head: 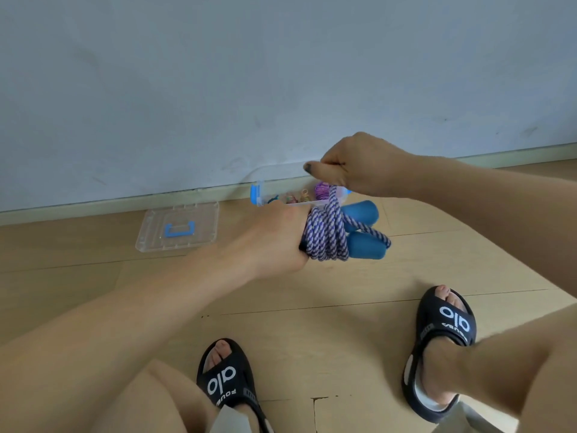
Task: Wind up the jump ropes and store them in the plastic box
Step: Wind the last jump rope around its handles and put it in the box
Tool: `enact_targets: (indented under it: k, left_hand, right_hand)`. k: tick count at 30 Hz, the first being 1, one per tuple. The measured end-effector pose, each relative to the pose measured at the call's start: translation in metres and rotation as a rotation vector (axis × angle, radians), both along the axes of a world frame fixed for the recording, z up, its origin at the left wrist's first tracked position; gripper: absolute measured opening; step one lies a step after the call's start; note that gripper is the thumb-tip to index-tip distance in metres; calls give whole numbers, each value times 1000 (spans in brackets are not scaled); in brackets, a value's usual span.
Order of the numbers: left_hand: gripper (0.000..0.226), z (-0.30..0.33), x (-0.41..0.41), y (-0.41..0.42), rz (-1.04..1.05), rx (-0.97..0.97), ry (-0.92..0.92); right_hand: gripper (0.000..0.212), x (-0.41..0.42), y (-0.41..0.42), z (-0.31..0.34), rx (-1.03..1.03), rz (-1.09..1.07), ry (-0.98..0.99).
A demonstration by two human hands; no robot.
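Lying left of centre on the floor is the lid [178,227]; the left hand [274,239] is gripping the rope [327,232] bundle mid-frame, the right hand [352,165] pinching its strand above, before the box [260,195].

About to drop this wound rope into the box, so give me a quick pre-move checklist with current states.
1. Rope coiled around the blue handles: ok.
2. Left hand grips the bundle: ok.
3. Right hand pinches the free rope end: ok; whether it is tucked, cannot tell.
4. Plastic box open: ok, lid lies apart on the floor.
5. Room left in the box: cannot tell, hands hide most of it.
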State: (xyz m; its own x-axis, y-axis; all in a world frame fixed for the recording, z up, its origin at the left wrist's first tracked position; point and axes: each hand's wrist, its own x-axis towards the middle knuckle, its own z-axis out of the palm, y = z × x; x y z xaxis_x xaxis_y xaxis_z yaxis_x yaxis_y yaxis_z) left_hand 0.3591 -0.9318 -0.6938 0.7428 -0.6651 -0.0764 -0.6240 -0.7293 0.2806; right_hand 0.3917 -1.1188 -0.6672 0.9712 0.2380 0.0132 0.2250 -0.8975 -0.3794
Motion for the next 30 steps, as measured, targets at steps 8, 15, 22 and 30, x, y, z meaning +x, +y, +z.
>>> enact_targets:
  k: [8, 15, 22, 30]
  left_hand:
    - [21, 16, 25, 17, 262, -486, 283]
    - [29, -6, 46, 19, 525, -496, 391]
    - [25, -12, 45, 18, 481, -398, 271]
    - [57, -4, 28, 13, 392, -375, -68]
  right_hand:
    - [24, -14, 9, -45, 588, -255, 336]
    - [41, -36, 27, -25, 354, -249, 273]
    - [33, -47, 32, -11, 548, -343, 433]
    - [36, -44, 36, 8, 801, -431, 573]
